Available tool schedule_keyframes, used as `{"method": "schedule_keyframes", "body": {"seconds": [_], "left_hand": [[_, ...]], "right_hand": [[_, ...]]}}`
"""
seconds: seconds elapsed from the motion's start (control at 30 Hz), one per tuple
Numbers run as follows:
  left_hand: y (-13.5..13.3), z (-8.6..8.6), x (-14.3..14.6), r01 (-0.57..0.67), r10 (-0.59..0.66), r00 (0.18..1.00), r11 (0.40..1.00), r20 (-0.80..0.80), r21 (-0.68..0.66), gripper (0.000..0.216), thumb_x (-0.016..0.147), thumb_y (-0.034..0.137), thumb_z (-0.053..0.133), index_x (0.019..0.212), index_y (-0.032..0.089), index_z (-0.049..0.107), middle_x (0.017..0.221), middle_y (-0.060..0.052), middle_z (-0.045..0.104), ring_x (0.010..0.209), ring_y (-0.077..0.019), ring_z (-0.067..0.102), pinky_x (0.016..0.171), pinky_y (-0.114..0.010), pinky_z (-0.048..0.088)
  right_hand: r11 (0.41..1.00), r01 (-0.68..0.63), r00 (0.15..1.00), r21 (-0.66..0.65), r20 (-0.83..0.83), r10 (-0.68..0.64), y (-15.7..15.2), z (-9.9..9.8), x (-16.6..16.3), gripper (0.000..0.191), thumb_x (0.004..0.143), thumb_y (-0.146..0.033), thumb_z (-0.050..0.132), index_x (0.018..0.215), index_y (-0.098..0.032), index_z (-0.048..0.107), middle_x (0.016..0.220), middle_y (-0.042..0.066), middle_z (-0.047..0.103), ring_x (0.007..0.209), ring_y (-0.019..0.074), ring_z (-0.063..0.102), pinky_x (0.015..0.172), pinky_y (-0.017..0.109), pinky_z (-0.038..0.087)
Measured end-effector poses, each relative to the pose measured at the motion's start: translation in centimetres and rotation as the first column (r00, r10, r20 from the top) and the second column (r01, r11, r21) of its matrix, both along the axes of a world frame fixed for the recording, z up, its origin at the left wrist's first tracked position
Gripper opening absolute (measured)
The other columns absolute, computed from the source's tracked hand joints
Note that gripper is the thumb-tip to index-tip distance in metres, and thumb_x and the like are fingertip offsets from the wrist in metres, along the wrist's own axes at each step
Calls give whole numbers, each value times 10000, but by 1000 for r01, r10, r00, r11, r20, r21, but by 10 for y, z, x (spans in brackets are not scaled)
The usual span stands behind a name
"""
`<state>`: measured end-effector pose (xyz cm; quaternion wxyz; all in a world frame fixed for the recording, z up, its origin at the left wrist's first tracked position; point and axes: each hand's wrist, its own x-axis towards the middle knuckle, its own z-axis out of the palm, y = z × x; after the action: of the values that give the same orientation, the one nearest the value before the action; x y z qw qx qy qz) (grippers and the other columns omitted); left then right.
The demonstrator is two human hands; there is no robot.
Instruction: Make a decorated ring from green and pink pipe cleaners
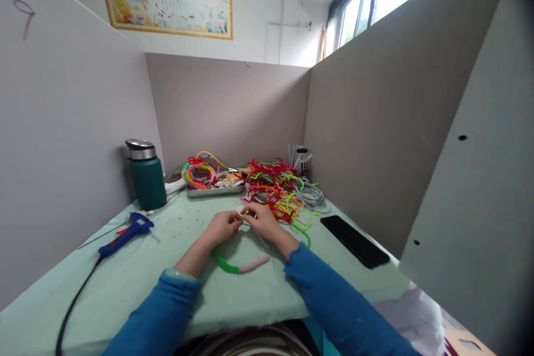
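My left hand [224, 225] and my right hand [262, 219] meet at the middle of the pale green table [137, 278], fingers pinched together on a small pale piece that I cannot make out. Just below them lies a curved hoop [237, 265], green on the left and wrapped in pink fuzzy wire on the right. Both arms wear blue sleeves.
A heap of coloured pipe cleaners [277, 186] lies behind my hands, beside a metal tray [213, 189] holding bright hoops. A green flask [146, 175] stands at the left, a blue glue gun [127, 232] with its cable nearer, a black phone [354, 240] at the right. Grey partitions enclose the desk.
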<state>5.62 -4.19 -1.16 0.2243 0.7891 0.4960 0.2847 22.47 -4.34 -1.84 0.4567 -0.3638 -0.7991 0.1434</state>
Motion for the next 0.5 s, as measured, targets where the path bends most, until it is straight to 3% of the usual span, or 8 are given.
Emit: {"method": "schedule_keyframes", "body": {"seconds": [0.17, 0.27, 0.33, 0.4, 0.47, 0.5], "left_hand": [[1, -5, -3, -83, 102, 982, 989, -156, 121, 180, 713, 267, 543, 760, 194, 700, 724, -52, 684, 655, -160, 566, 589, -240, 325], [-5, 7, 0, -101, 124, 983, 982, -137, 159, 167, 711, 261, 573, 795, 193, 700, 799, -59, 699, 726, -172, 595, 649, -247, 378], [-19, 30, 0, -118, 111, 993, 967, 44, 226, 182, 737, 303, 579, 812, 181, 693, 841, -59, 697, 749, -170, 601, 685, -253, 417], [-43, 64, -5, -173, 52, 936, 930, 348, 326, 207, 778, 331, 561, 842, 170, 675, 872, -53, 687, 795, -167, 601, 719, -264, 446], [-75, 101, -18, -244, -122, 759, 857, 639, 454, 210, 801, 342, 567, 892, 173, 654, 913, -44, 670, 797, -146, 597, 769, -289, 467], [-92, 118, -27, -271, -252, 655, 801, 712, 533, 207, 819, 342, 552, 898, 173, 642, 943, -48, 656, 781, -138, 594, 773, -310, 481]], "right_hand": [[995, 84, 994, 46, 59, -87, 5, -5, 1, 117, 798, -292, 601, 807, -185, 647, 830, 38, 634, 795, 157, 554, 712, 260, 401], [987, 117, 992, 107, -52, -112, 4, 7, 1, 153, 822, -315, 575, 834, -181, 647, 850, 47, 619, 832, 161, 548, 763, 284, 413], [975, 129, 981, 182, -168, -99, -5, 27, -1, 175, 850, -321, 537, 832, -182, 641, 854, 50, 614, 853, 164, 547, 794, 302, 420], [956, 121, 957, 268, -286, -41, -28, 58, -1, 219, 892, -326, 466, 854, -191, 634, 919, 55, 614, 904, 165, 547, 841, 319, 422], [911, 134, 919, 390, -394, 33, -63, 95, 3, 279, 921, -366, 396, 907, -211, 626, 968, 53, 606, 953, 173, 547, 877, 343, 421], [879, 157, 890, 451, -450, 72, -84, 114, 8, 314, 932, -397, 353, 943, -227, 617, 1000, 49, 594, 981, 179, 543, 884, 353, 424]]}}
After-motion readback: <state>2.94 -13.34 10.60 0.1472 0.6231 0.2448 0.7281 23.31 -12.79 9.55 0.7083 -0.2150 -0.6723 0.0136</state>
